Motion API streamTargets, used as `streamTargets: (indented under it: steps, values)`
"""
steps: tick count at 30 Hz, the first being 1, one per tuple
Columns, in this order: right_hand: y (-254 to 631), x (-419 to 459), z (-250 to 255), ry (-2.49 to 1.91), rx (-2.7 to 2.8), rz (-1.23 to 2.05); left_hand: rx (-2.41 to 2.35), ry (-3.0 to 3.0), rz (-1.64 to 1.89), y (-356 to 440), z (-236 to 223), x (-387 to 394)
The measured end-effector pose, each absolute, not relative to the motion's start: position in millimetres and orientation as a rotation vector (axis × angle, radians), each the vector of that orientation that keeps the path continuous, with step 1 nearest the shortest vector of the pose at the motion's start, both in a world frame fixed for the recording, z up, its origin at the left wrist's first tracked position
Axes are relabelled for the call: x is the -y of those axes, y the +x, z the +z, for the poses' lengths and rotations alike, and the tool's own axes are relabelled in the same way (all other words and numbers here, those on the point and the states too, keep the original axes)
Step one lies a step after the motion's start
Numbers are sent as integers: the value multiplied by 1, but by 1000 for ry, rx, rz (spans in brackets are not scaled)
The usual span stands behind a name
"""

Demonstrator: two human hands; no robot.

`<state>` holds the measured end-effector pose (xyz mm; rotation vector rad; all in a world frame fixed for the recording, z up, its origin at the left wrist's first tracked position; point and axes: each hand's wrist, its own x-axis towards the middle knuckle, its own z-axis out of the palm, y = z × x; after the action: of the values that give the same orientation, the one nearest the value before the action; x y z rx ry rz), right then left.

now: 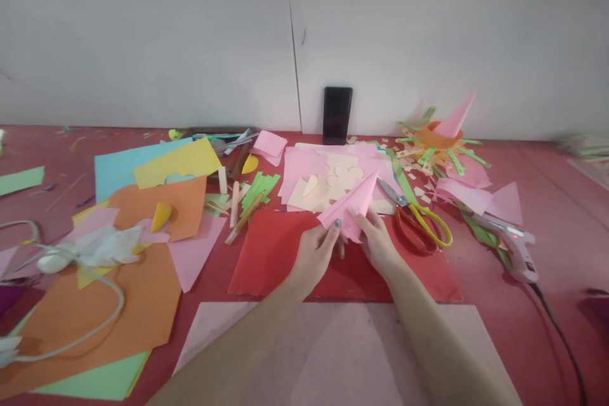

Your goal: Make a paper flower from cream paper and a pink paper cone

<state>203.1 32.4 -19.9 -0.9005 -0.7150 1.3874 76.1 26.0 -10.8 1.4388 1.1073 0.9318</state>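
Note:
A pink paper cone (pixel 354 204) is held between both hands over a red sheet (pixel 271 254), its point tilted up and to the right. My left hand (pixel 316 250) grips its lower left edge, thumb on the front. On the lower right side, my right hand (pixel 378 238) is closed on the same cone; some fingertips are hidden behind the paper. Scissors (pixel 421 225) with orange and yellow handles lie just right of the hands. Behind the cone are cream paper cutouts (pixel 335 181) on pink sheets (pixel 297 165).
A black phone (pixel 337 115) leans against the wall. At right lie a glue gun (pixel 516 244) with a cord and an orange paper ring (pixel 440 134) with green strips and a pink cone. Coloured papers (pixel 143 292) and a white cable (pixel 121 304) cover the left side.

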Motion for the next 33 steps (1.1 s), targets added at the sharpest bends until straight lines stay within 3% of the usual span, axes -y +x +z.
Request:
streamTargets:
  steps: [13, 19, 33]
  values:
    - [206, -34, -13, -932, 497, 1398, -934, 1466, 879, 77, -7, -24]
    - [209, -32, -17, -897, 635, 1532, -912, 1453, 869, 76, -9, -26]
    - [203, -32, -23, -861, 675, 1474, -945, 1355, 907, 77, -11, -26]
